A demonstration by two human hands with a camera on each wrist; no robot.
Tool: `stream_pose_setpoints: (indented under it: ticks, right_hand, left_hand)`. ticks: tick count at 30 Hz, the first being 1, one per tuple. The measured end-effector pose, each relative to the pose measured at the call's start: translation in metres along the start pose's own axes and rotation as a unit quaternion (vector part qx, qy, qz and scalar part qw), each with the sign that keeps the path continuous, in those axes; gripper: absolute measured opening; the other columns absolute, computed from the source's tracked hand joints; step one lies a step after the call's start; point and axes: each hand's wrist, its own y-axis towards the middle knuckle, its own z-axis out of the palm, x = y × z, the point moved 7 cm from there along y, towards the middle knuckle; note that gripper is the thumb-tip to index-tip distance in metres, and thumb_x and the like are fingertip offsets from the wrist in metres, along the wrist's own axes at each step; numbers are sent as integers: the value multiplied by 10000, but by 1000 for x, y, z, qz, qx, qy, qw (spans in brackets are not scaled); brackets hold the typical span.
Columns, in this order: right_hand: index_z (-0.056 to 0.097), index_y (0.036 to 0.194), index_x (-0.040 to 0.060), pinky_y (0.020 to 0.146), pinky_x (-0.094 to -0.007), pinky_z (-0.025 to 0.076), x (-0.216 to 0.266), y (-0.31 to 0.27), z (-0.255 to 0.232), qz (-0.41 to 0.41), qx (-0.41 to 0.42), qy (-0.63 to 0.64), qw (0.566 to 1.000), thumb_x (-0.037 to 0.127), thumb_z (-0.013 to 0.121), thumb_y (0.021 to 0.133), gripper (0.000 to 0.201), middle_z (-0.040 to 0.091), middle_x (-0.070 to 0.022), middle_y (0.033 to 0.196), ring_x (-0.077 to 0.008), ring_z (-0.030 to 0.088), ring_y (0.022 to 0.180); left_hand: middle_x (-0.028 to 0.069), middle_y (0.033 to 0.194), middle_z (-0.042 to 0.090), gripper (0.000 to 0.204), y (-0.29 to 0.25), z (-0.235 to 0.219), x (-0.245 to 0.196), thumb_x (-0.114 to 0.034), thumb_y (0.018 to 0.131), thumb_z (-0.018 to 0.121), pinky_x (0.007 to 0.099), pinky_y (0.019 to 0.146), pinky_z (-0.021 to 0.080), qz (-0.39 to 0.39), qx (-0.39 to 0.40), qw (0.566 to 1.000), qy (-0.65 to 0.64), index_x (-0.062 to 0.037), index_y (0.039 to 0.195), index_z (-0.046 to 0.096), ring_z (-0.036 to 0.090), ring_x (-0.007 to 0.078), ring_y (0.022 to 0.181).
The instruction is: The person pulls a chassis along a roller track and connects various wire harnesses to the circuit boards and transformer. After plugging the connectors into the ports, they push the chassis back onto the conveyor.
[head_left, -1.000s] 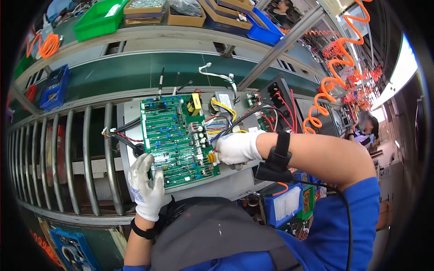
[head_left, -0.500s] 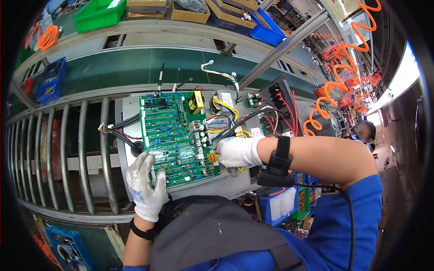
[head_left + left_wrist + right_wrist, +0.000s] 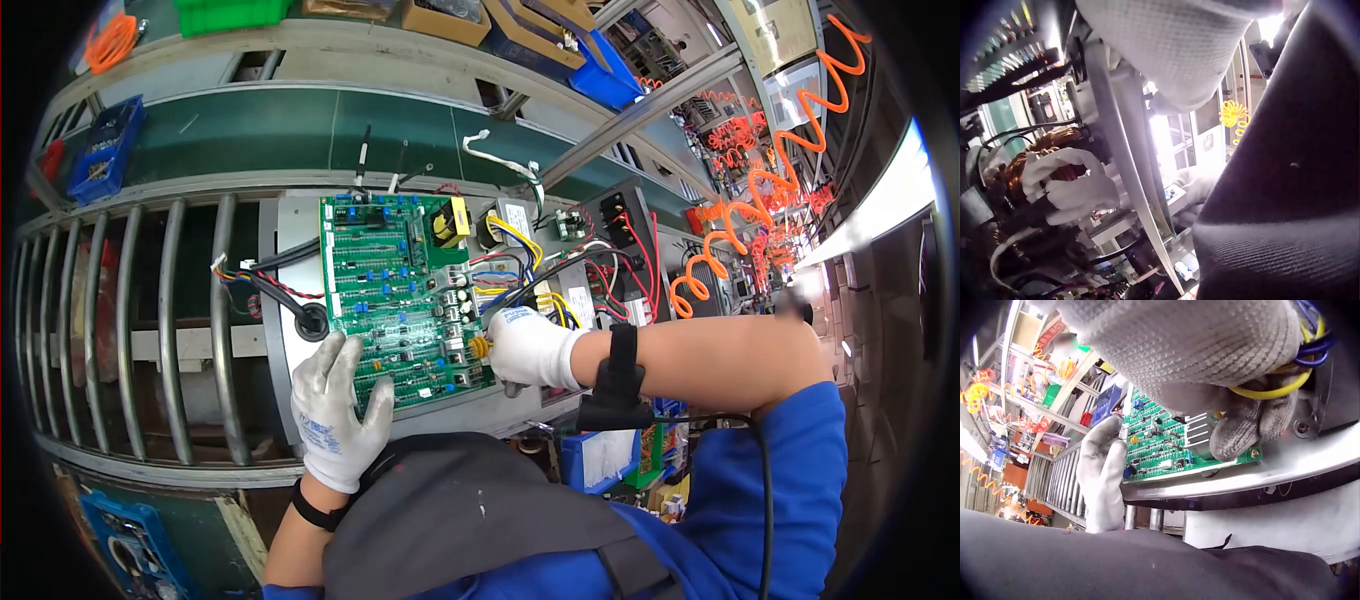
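Note:
A green circuit board (image 3: 385, 265) lies on a grey metal chassis (image 3: 290, 375). At its lower left corner my gloved left hand (image 3: 340, 410) rests with fingers extended; in the right wrist view this left hand (image 3: 1102, 478) touches the board's edge. My gloved right hand (image 3: 535, 348) is at the board's lower right edge, beside yellow coils. Up close, the right hand (image 3: 1204, 356) has curled fingers (image 3: 1238, 431) around a yellow wire (image 3: 1275, 392), beside a heat sink; what its fingertips touch is hidden. A copper coil (image 3: 1017, 172) shows behind the right hand (image 3: 1082, 194).
Bundled wires (image 3: 490, 285) and a black panel with red wires (image 3: 625, 225) are on the right. Metal rollers (image 3: 175, 330) run to the left. Behind is a green belt (image 3: 270, 130), with a blue bin (image 3: 105, 150). Orange coiled hoses (image 3: 750, 210) hang at the right.
The head view has shifted, so the board and chassis sit slightly farther right in it. Both hands keep nearly the same places at the board; the right hand is turned slightly.

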Motion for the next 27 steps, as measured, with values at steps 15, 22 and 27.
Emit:
stream_pose_setpoints:
  ticks: [15, 22, 27]
  right_hand:
    - [628, 1127, -38, 753, -356, 502, -115, -220, -55, -309, -496, 348, 733, 107, 607, 914, 259, 640, -149, 917, -256, 643, 882]
    - [640, 1125, 21, 785, -356, 516, -159, -104, 81, -226, -299, 445, 813, 224, 594, 936, 282, 668, -158, 942, -304, 656, 891]
    - [630, 1157, 21, 802, -347, 501, -186, -82, 94, -245, -332, 481, 774, 206, 589, 942, 287, 653, -165, 966, -285, 639, 902]
  left_hand:
    - [132, 993, 673, 234, 74, -28, -50, 1, 795, 649, 401, 862, 499, 122, 18, 992, 38, -25, 1026, 668, 648, 306, 942]
    - [187, 921, 662, 340, 222, 135, -140, -345, 879, 620, 401, 850, 499, 124, 232, 959, 104, -23, 950, 704, 639, 351, 958]
    - [214, 961, 708, 459, 253, 231, -102, -463, 813, 677, 371, 857, 508, 2, 400, 876, 269, -43, 990, 729, 677, 317, 938]
